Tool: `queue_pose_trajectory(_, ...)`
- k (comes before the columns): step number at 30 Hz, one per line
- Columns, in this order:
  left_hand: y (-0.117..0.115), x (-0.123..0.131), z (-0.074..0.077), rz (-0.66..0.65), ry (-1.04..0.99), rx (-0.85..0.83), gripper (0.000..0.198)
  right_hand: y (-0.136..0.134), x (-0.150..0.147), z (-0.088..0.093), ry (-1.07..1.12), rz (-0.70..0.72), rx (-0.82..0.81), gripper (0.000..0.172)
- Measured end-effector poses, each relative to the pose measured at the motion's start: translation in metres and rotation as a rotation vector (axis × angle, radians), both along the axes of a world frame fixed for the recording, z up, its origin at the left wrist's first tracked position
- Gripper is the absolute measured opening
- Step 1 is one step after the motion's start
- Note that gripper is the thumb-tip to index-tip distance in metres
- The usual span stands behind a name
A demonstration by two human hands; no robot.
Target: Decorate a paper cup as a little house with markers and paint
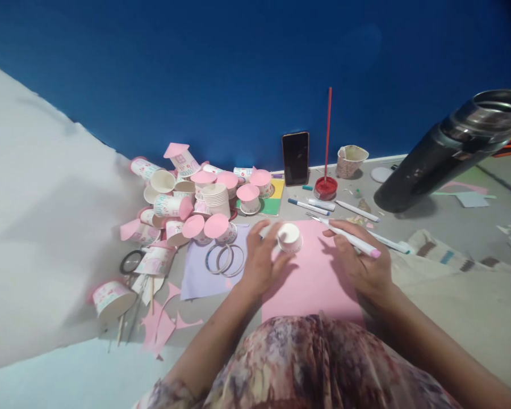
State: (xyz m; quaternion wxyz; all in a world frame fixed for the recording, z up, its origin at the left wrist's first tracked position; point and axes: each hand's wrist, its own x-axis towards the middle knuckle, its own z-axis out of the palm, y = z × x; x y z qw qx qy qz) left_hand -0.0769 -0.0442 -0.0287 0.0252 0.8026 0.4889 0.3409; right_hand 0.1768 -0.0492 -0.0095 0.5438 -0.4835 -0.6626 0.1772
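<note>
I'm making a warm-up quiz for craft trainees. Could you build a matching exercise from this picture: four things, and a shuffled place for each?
1. White marker with a pink end
2. Phone
3. Rings
4. Cup nearest the left hand

A. On the lilac sheet
B. On the pink sheet
C. In the right hand
D. Standing by the blue wall

Pairs: 1-C, 2-D, 3-A, 4-B

Gry tbl [434, 218] w/ pink ppr [315, 284], blk flask [430, 162].

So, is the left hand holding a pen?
No, the right hand holds the white pen, while the left hand is at the white cup.
</note>
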Motion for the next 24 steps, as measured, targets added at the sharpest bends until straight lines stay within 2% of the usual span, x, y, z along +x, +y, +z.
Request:
queue_pose_trajectory(2,0.003,-0.022,0.004,0.225,0.039,-0.074,0.045,0.002,0.000,-0.003,0.006,-0.027,0.003,0.021)
queue_pose_trajectory(4,0.011,-0.039,0.004,0.224,0.099,-0.135,0.037,0.004,0.001,-0.004,0.022,-0.074,-0.023,0.018)
queue_pose_trajectory(6,0.019,-0.047,0.001,0.174,0.150,-0.191,0.039,0.005,0.001,-0.005,0.083,-0.124,-0.083,0.015)
queue_pose_trajectory(9,0.026,-0.044,-0.004,0.125,0.189,-0.269,0.037,0.005,-0.001,-0.005,0.191,-0.149,-0.174,0.009)
queue_pose_trajectory(12,0.025,-0.038,-0.001,0.119,0.178,-0.324,0.027,0.003,-0.002,-0.006,0.272,-0.092,-0.234,0.010)
queue_pose_trajectory(14,0.019,-0.037,0.009,0.103,0.157,-0.352,0.021,0.001,-0.002,-0.006,0.345,-0.007,-0.280,0.013)
queue_pose_trajectory(17,0.003,-0.034,0.034,0.026,0.069,-0.431,0.014,-0.005,-0.004,-0.003,0.420,0.139,-0.347,0.019)
queue_pose_trajectory(20,-0.015,-0.024,0.055,-0.088,-0.237,-0.622,0.012,-0.013,-0.008,0.004,0.442,0.215,-0.407,0.020)
queue_pose_trajectory(24,-0.026,-0.009,0.063,-0.149,-0.429,-0.741,0.011,-0.019,-0.012,0.016,0.476,0.291,-0.466,0.017)
